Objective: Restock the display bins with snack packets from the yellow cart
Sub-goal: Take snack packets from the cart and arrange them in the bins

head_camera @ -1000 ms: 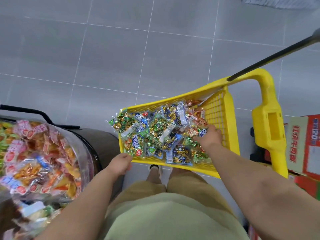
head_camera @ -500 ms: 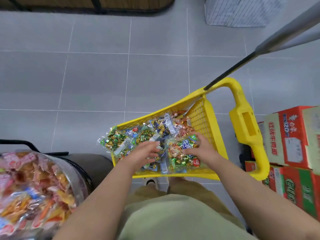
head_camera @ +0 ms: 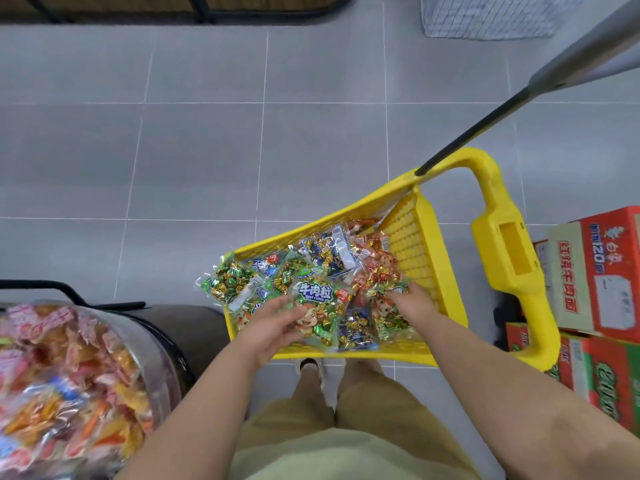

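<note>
Picking is in hand: the left hand (head_camera: 273,323) grips a green packet (head_camera: 317,301) in the yellow cart (head_camera: 415,244) at 5 o'clock. Whether the right hand (head_camera: 414,299) grips one, I cannot tell. The next move likely calls for a lift toward the display bin (head_camera: 162,368) at 8 o'clock.
</note>
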Available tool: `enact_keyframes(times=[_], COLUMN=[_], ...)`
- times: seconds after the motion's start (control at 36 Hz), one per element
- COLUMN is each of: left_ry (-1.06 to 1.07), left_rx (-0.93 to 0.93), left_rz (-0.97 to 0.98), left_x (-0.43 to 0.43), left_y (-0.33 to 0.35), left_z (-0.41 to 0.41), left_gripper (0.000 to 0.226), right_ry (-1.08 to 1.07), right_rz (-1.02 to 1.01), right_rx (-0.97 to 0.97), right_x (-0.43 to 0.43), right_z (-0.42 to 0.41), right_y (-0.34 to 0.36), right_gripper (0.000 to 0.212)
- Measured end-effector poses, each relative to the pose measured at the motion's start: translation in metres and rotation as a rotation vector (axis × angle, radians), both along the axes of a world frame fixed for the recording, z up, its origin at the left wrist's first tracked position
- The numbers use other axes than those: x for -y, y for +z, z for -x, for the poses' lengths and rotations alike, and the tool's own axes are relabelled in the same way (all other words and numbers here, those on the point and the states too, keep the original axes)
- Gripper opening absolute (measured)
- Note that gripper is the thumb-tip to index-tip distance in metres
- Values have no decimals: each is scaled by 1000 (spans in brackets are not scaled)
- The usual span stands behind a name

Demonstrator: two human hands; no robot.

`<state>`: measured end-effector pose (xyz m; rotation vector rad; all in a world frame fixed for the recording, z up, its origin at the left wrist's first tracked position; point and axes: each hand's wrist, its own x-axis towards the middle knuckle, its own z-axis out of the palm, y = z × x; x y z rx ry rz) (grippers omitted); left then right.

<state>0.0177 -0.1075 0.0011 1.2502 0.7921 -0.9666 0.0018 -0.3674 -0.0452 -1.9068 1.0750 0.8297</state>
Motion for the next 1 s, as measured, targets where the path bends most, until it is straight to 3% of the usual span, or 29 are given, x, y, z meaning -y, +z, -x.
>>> enact_keyframes(times=[0.19, 0.28, 0.39, 0.61, 0.69, 0.72, 0.75, 0.81, 0.89, 0.94, 1.0], left_ry=[136, 188, 211, 114, 66, 48, 24, -10, -42, -36, -74], left_rx=[-45, -65, -46, -9, -8, -11, -12, 5, 1, 9, 48], left_rz=[46, 49, 43, -68, -72, -80, -99, -105, -49, 20, 76], left_x=[-4, -5, -4, -4, -4, -4, -4, -5, -4, -7, -12], left_y=[-4, -3, -1, 9, 17, 20, 22, 28, 39, 44, 51], left_z=[4, 6, 7, -1, -4, -6, -8, -8, -6, -4, 0], left_gripper=[56, 23, 10, 37, 29, 38, 61, 90, 92, 73, 39], right_ry=[298, 316, 163, 101, 75, 74, 91, 221, 565, 797, 917], right_rz=[243, 267, 157, -1, -158, -233, -317, -436, -383, -284, -298], right_rx=[-136, -115, 71, 313, 365, 363, 351, 311, 331, 404, 444], right_x=[2, 2, 7, 10, 6, 4, 2, -6, -26, -42, -58], right_z=[9, 12, 15, 19, 10, 6, 3, -4, -17, -27, -34], right_y=[-12, -15, -11, 17, 38, 45, 52, 63, 75, 81, 86], right_gripper=[65, 71, 73, 72, 82, 85, 88, 89, 84, 81, 80])
